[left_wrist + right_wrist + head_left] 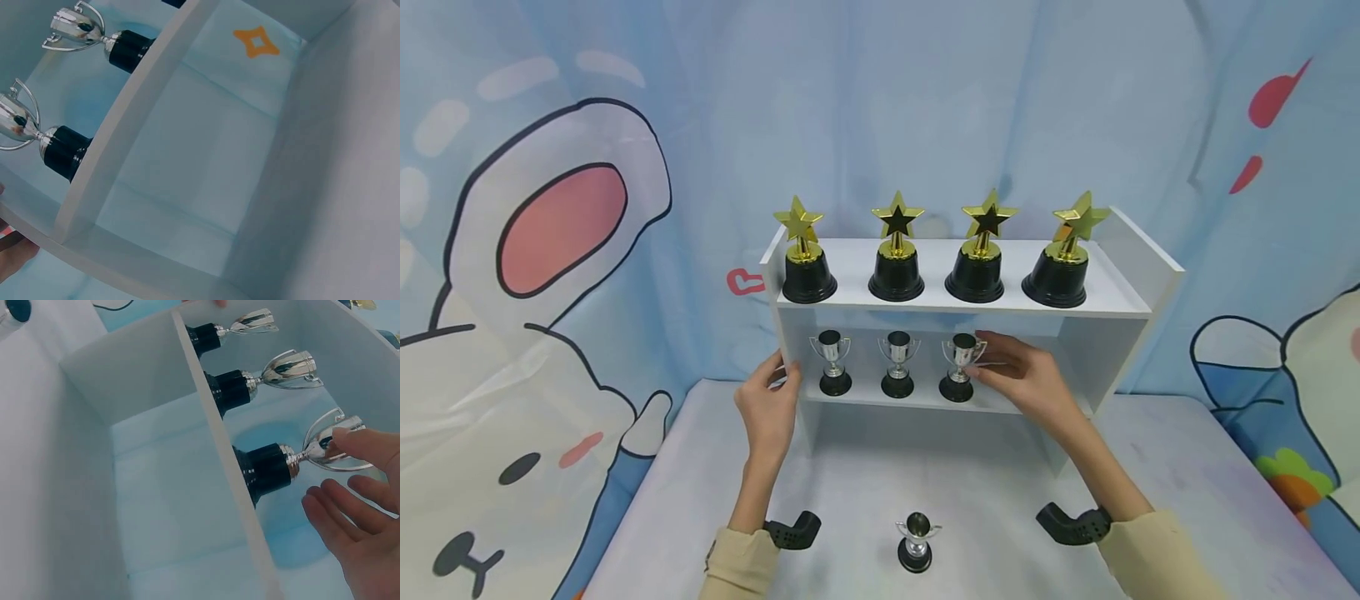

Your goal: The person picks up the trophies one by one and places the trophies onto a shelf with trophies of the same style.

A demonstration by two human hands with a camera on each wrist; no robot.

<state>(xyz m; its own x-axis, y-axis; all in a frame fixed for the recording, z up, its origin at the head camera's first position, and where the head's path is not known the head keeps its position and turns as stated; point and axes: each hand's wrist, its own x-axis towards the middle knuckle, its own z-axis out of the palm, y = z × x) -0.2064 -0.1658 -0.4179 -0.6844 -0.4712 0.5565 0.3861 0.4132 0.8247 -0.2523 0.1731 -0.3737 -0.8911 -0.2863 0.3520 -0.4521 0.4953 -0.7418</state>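
Note:
A silver trophy cup with a black base [957, 387] stands upright on the middle shelf board, rightmost in its row. My right hand [1026, 375] pinches its cup; in the right wrist view the thumb [359, 442] lies on the metal and the lower fingers are off it. Two matching trophy cups, one in the middle [898, 383] and one at the left [835, 382], stand beside it. At the left side panel of the white shelf [1101, 314], my left hand [769, 410] grips the panel's edge. The left wrist view shows only a little of that hand.
Several gold star trophies [897, 271] on black bases line the top board. One more silver trophy cup [916, 546] stands on the white table [992, 517], in front of the shelf. A patterned blue curtain [925, 100] hangs behind.

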